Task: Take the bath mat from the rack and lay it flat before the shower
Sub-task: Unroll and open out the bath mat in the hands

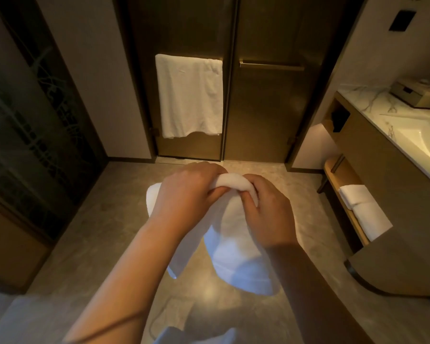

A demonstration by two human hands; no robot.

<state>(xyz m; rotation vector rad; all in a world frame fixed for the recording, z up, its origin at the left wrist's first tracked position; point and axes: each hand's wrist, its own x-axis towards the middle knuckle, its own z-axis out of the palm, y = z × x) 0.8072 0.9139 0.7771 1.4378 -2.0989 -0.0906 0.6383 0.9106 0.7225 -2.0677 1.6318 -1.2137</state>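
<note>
A white bath mat (pixel 236 254) hangs in folds from both my hands above the stone floor, in front of the bronze glass shower doors (pixel 266 103). My left hand (pixel 186 192) grips its bunched top edge from the left. My right hand (pixel 266 212) grips the same rolled edge from the right, the two hands nearly touching. The mat's lower end dangles over the floor.
A white towel (pixel 189 95) hangs on the left door's bar. A bare handle bar (pixel 271 65) is on the right door. At right a marble vanity (pixel 382 115) stands over a low shelf with folded white towels (pixel 363 209). A dark patterned panel (pixel 30 135) is at left.
</note>
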